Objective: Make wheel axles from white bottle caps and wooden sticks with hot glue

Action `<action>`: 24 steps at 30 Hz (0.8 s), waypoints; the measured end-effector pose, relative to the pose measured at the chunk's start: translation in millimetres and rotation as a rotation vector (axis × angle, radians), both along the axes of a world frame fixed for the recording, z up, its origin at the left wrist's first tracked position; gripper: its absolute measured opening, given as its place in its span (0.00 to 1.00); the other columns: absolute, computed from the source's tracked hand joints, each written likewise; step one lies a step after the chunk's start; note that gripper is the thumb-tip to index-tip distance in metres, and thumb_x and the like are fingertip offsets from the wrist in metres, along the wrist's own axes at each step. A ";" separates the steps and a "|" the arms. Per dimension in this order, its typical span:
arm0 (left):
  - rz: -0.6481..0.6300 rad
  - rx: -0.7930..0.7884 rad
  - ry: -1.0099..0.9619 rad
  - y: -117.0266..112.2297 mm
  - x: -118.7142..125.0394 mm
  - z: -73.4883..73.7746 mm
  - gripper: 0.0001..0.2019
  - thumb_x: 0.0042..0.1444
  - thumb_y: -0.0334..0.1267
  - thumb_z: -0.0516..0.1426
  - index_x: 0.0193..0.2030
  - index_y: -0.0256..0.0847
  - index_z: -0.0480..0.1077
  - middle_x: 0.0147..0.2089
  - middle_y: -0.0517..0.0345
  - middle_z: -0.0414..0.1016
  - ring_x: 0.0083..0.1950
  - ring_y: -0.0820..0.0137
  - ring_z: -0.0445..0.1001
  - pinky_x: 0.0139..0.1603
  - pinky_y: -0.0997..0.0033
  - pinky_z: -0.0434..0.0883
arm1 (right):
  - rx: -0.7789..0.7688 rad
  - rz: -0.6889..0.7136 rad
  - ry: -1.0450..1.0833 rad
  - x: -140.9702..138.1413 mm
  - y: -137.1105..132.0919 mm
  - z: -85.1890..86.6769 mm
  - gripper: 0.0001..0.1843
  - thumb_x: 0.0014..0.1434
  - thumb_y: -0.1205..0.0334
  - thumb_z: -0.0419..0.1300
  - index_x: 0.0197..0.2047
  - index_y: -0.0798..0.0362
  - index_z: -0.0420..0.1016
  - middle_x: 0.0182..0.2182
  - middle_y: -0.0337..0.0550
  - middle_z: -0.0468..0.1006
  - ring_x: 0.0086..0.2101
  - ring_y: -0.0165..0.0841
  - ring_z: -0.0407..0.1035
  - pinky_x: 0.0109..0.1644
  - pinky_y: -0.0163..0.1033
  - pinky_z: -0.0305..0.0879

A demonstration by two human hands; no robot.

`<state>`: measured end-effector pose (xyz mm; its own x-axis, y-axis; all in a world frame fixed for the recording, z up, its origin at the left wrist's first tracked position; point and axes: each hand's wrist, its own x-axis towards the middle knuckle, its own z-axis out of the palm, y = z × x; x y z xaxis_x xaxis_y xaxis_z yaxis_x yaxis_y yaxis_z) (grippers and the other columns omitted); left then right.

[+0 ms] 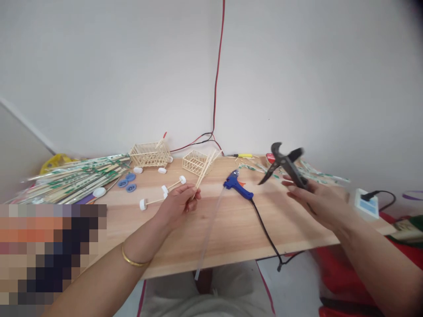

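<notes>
My left hand [181, 201] is closed around a few thin wooden sticks [206, 169], which point up and away over the table. In my right hand [322, 199] is a pair of dark pruning shears [287, 164], raised above the table with the jaws spread apart and slightly blurred. Between my hands lies a blue hot glue gun [238, 187] with a long clear glue stick [211, 233] in its back. Behind the sticks stands a small wooden stick frame [194, 164]. Sticks with white caps as wheels [143, 204] lie beside my left hand.
A larger stick basket [150, 155] stands at the back left. Wrapped chopsticks [82, 178] and blue caps [131, 187] lie left. At the back are a yellow-handled tool [244, 156] and more wrappers [324, 174]. A power strip [366, 204] sits right; the glue gun's cord [264, 229] crosses the front edge.
</notes>
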<state>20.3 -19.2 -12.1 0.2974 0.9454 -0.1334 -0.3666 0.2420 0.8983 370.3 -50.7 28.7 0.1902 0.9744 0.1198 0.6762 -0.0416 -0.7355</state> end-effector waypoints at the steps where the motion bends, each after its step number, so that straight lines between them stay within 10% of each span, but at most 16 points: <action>1: -0.003 -0.003 -0.015 -0.3 0.2 0.2 0.08 0.50 0.38 0.59 0.30 0.35 0.67 0.27 0.62 0.68 0.19 0.84 0.57 0.20 0.79 0.51 | -0.014 0.096 0.223 -5.1 -9.3 4.9 0.20 0.55 0.53 0.55 0.51 0.46 0.68 0.52 0.48 0.72 0.50 0.43 0.68 0.46 0.45 0.70; 4: -0.002 -0.006 -0.060 -2.4 1.3 2.3 0.08 0.51 0.38 0.59 0.30 0.35 0.67 0.27 0.61 0.69 0.21 0.83 0.60 0.21 0.79 0.54 | -0.107 0.333 0.644 -26.9 -31.4 15.9 0.22 0.54 0.58 0.57 0.54 0.41 0.66 0.63 0.42 0.58 0.59 0.45 0.58 0.55 0.52 0.65; 10: -0.063 -0.048 -0.092 -15.4 8.5 11.5 0.08 0.49 0.38 0.60 0.30 0.35 0.68 0.46 0.47 0.75 0.27 0.79 0.68 0.23 0.78 0.60 | -0.288 0.543 0.874 -84.9 -33.0 9.5 0.24 0.53 0.65 0.61 0.54 0.49 0.67 0.61 0.49 0.62 0.59 0.44 0.58 0.61 0.56 0.56; 24: -0.081 -0.063 -0.093 -23.9 19.1 4.7 0.10 0.50 0.40 0.61 0.34 0.36 0.71 0.33 0.52 0.76 0.29 0.73 0.72 0.27 0.76 0.65 | -0.194 0.530 1.144 -162.7 -10.0 -19.5 0.28 0.48 0.64 0.59 0.53 0.43 0.59 0.61 0.46 0.62 0.53 0.43 0.65 0.52 0.55 0.64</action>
